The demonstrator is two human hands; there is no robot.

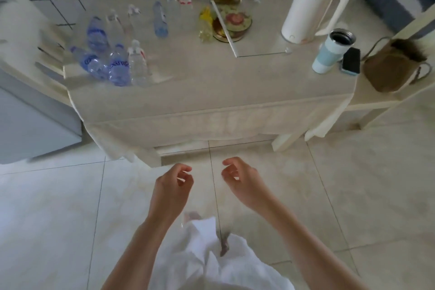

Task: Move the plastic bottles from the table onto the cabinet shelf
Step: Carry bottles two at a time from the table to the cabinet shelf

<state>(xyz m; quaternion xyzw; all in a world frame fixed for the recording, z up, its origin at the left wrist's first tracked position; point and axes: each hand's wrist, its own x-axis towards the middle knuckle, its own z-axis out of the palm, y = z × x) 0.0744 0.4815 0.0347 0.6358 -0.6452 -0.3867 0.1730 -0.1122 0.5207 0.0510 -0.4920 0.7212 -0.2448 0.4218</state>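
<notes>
Several clear plastic bottles stand in a cluster on the left part of the cloth-covered table (211, 92). Some carry blue labels (118, 66), one nearer the front is clear with a red-and-white label (138, 66), and a lone blue-tinted bottle (160, 20) stands further back. My left hand (174, 183) and my right hand (240, 176) hang in front of the table above the floor, fingers loosely curled, holding nothing. Both hands are well short of the bottles. No cabinet shelf is clearly visible.
On the table's right side stand a white electric kettle (310, 7), a pale blue tumbler (332, 52), a dark sponge block (351, 61) and a brown bag (393, 66). A glass sheet (256, 30), a decorated tin and packets lie mid-back. A grey appliance (28, 120) sits left.
</notes>
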